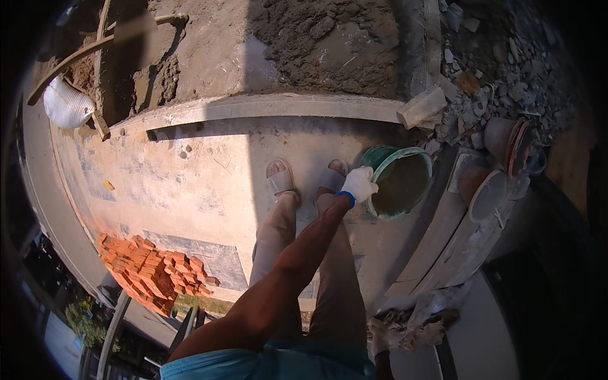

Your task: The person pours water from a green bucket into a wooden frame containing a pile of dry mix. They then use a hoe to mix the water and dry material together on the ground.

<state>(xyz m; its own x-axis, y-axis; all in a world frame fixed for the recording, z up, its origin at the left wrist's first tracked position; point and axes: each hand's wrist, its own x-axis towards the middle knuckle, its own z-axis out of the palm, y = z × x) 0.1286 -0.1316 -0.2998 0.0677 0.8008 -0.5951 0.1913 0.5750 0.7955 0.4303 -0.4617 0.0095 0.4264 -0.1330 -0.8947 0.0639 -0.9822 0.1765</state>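
My left hand (359, 184), in a white glove with a blue cuff, reaches across my legs and grips the rim of a green bucket (379, 156). The bucket leans toward me, and its mouth shows a dull brown inside; how full it is cannot be told. By my right hip hangs my right hand (378, 334), also gloved, with its fingers partly lost in shade. Behind it lie crumpled paper and plastic sheeting (422, 327). My sandalled feet (281, 176) stand on the concrete floor (199, 166) just left of the bucket.
Ahead, a wooden board (280, 105) edges a bed of wet mortar (327, 47). Rubble (508, 80) and stacked buckets (498, 135) lie to the right. A brick pile (147, 270) sits lower left. A white sack (69, 103) and a curved wooden pole (71, 64) are upper left.
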